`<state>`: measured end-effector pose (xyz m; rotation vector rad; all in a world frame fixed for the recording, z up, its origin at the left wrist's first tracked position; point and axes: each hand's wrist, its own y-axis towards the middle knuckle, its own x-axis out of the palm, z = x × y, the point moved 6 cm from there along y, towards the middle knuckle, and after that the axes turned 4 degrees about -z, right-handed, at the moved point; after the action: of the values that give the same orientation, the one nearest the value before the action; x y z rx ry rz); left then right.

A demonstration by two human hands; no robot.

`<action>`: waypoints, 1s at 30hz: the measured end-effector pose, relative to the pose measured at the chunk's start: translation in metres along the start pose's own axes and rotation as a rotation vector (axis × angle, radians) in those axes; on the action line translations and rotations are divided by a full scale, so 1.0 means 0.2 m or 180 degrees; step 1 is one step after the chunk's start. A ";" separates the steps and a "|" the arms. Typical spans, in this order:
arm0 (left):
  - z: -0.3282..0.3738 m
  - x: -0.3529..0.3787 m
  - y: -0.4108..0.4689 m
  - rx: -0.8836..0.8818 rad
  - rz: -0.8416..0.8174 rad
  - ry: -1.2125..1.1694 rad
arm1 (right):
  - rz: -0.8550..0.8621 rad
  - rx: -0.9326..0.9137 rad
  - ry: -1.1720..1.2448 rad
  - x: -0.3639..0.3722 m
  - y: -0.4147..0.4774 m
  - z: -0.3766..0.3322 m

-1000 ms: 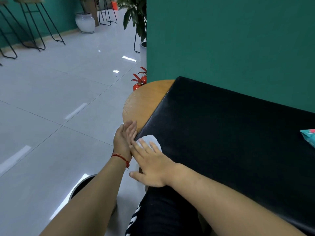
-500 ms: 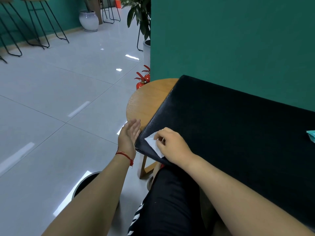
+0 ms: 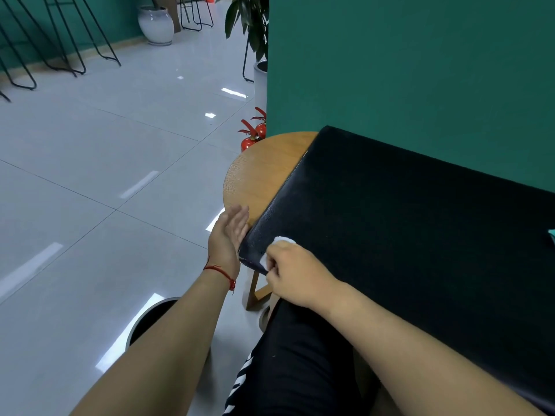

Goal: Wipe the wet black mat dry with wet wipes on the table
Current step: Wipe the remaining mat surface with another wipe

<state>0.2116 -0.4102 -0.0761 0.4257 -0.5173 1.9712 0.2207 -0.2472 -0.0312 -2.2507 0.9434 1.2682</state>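
Observation:
A large black mat [image 3: 405,223] covers most of a round wooden table [image 3: 261,172]. At the mat's near left corner my right hand [image 3: 295,273] has its fingers curled round a bunched white wipe [image 3: 280,246], pressing it on the mat. My left hand [image 3: 228,238], with a red string on the wrist, is held flat and upright against the mat's left edge, fingers straight. A teal wipes packet [image 3: 552,235] shows only as a sliver at the right edge.
A green wall [image 3: 420,70] rises right behind the table. Two red fire extinguishers [image 3: 253,133] stand on the floor past the table's left rim. A dark round bin [image 3: 153,319] sits under my left forearm. Stools and potted plants stand far off.
My right hand went from lying flat on the wipe to gathering it up in curled fingers at the mat's corner. The left hand stayed at the mat's edge.

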 end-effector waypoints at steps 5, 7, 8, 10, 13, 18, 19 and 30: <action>-0.01 0.00 0.01 0.0089 -0.0049 0.0203 | 0.0392 0.0589 -0.0101 -0.13 -0.05 0.23; -0.01 0.00 0.02 0.0084 -0.0084 0.0289 | 0.0485 0.0618 -0.0076 -0.14 0.02 0.23; -0.01 0.00 0.02 0.0078 -0.0104 0.0312 | 0.0522 0.0565 -0.0084 -0.13 0.07 0.20; -0.02 0.00 0.03 0.0039 -0.0095 0.0292 | 0.0580 0.0333 -0.0165 -0.11 0.17 0.10; -0.03 0.00 0.02 0.0015 -0.0134 0.0346 | 0.0508 -0.0049 -0.0155 -0.02 0.24 -0.09; -0.04 -0.01 0.01 0.0031 -0.0165 0.0459 | 0.0076 -0.0618 -0.0136 0.13 0.15 -0.16; -0.04 -0.01 0.02 0.0043 -0.0159 0.0479 | 0.0066 -0.0661 -0.0158 0.13 0.12 -0.14; -0.02 0.04 0.00 -0.0011 -0.0215 0.0821 | 0.0466 0.0859 -0.0292 -0.25 -0.17 0.46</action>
<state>0.2083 -0.4020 -0.0755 0.1799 -0.3375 1.9241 0.1717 -0.1489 -0.0349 -1.9316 1.1852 1.2111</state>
